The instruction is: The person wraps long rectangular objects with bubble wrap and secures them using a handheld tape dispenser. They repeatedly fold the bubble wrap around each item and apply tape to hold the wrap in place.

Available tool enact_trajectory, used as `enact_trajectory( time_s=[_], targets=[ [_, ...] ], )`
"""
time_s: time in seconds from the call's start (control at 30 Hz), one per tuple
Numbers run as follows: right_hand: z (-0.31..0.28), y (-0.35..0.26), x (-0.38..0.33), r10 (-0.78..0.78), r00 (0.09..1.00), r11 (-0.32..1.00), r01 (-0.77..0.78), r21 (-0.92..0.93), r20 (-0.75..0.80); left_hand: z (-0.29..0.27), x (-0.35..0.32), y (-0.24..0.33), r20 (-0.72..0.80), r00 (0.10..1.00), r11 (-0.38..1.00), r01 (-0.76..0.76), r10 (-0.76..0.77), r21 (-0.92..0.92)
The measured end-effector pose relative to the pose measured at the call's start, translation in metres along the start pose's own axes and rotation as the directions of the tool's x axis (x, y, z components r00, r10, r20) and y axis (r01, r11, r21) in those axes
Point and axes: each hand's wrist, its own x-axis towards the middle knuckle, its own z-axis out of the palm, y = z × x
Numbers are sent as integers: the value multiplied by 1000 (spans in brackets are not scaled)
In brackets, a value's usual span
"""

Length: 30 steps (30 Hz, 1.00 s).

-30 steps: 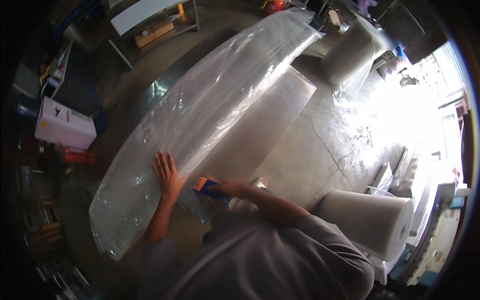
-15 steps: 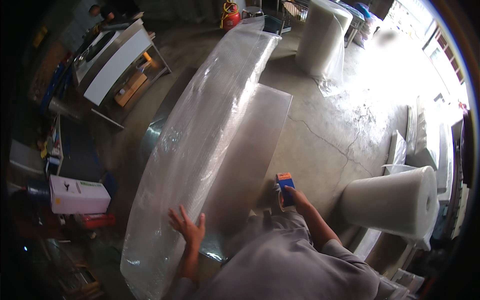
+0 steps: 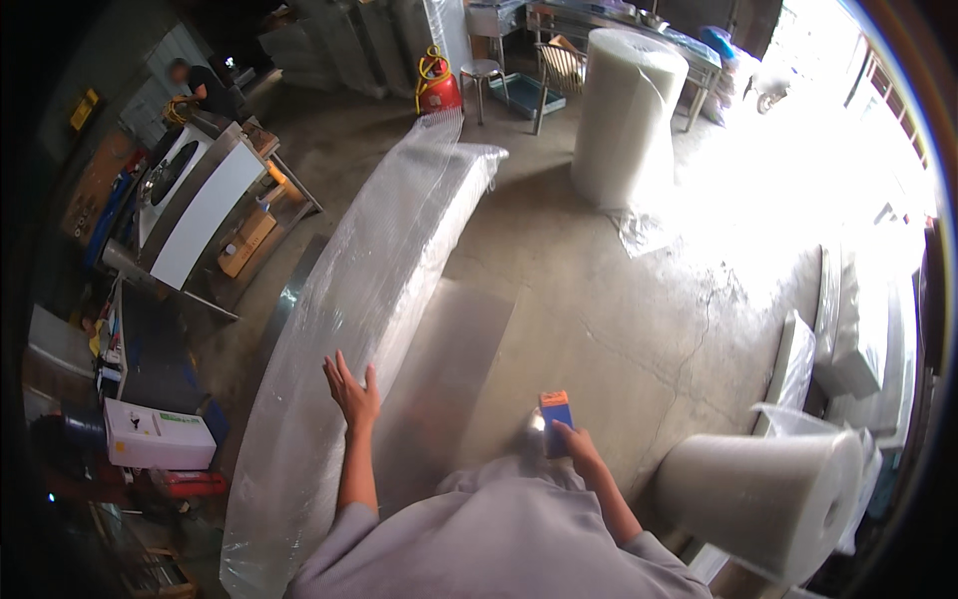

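Note:
A long panel wrapped in clear bubble wrap [image 3: 369, 290] lies across the concrete floor, running from lower left toward the upper middle. My left hand [image 3: 349, 391] is spread open just above its near part, fingers apart, holding nothing. My right hand [image 3: 571, 439] grips a small blue and orange tool [image 3: 555, 411] over the floor to the right of the panel. A loose flap of the clear wrap [image 3: 449, 369] spreads on the floor between my hands.
A tall white roll of foam wrap [image 3: 627, 115] stands at the back. Another roll [image 3: 763, 494] lies at lower right. A red cylinder [image 3: 439, 90] stands beyond the panel's far end. White machine [image 3: 195, 215] and white box [image 3: 155, 434] sit at left. A person [image 3: 200, 85] works at far left.
My view has swung up toward the far end of the panel. My left hand lifted off the wrap; my right hand with the tool moved away to the right of the panel.

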Motion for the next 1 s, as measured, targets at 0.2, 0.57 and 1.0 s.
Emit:
enact_trajectory(
  time_s=[0.2, 0.57, 1.0],
  targets=[
    [-112, -113, 57, -76, 988, 994, 86, 66, -136, 72, 123, 45, 128, 976, 980, 164, -178, 113],
    [-175, -259, 212, -33, 979, 940, 98, 327, -199, 169, 163, 136, 82, 855, 813, 453, -513, 366],
    [-209, -563, 421, -212, 971, 951, 178, -254, -111, 312, 467, 294, -35, 963, 960, 270, -268, 71]
  ],
)
